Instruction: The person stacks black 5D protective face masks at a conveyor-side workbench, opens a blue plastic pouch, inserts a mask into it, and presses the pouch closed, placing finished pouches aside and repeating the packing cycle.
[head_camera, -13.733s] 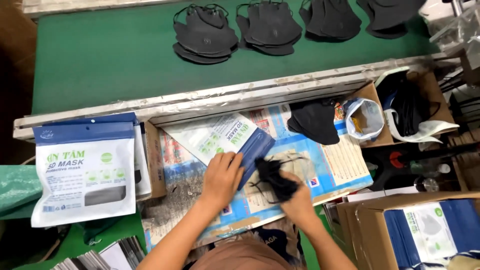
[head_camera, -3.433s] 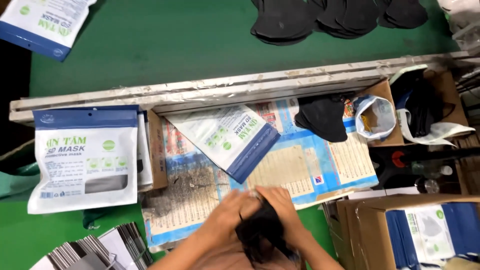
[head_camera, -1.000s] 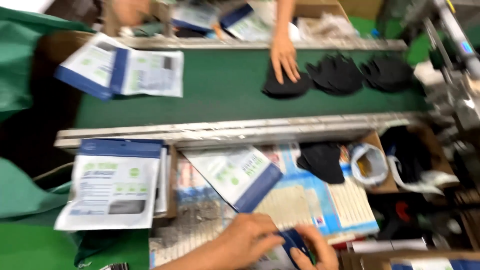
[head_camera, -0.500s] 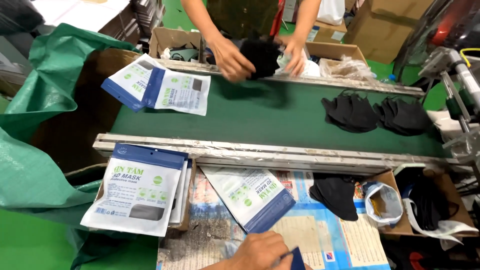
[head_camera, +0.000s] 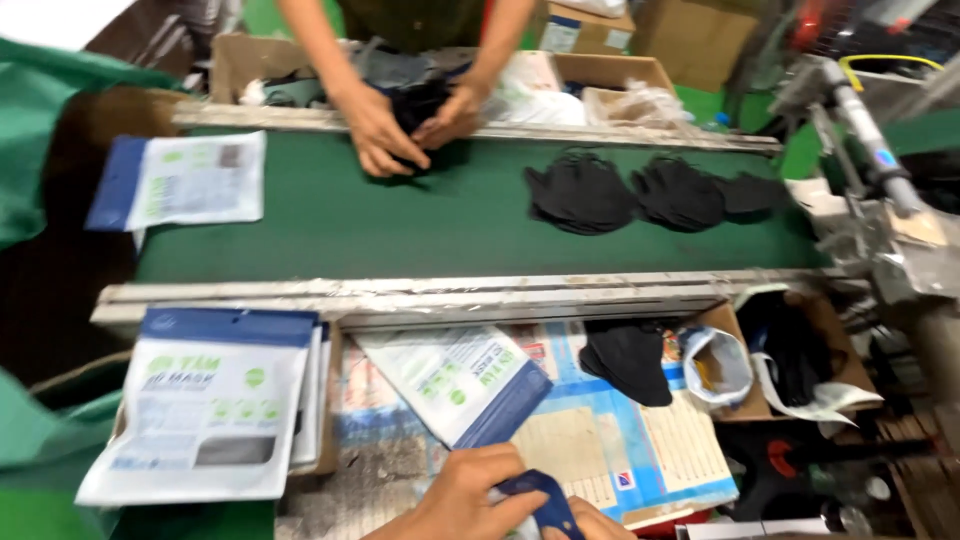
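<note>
At the bottom edge of the view the left hand (head_camera: 470, 495) pinches a blue-edged pouch (head_camera: 540, 500) by its near end, fingers curled over the top of it. The right hand (head_camera: 595, 522) is just beside it, touching the same pouch from the right; only its knuckles show, so whether it grips or merely steadies I cannot tell. Both hands sit equally close to the pouch, which lies between them, its long axis hidden by the frame edge.

Just beyond the left hand, a second pouch (head_camera: 455, 382) lies flat on the surface (head_camera: 620, 450), white with a blue bottom band, its long axis running diagonally from upper left down toward the hands. Left of it a stack of pouches (head_camera: 215, 400) rests in a shallow cardboard tray. To the right, a pile of black masks (head_camera: 625, 360) lies next to a cardboard box (head_camera: 800, 350) holding more dark masks and a white bag.

Across the green belt (head_camera: 400, 225), a co-worker's hands (head_camera: 410, 125) press on a black mask; three more masks (head_camera: 650, 190) lie on the belt, and one pouch (head_camera: 185, 182) at its left end.
</note>
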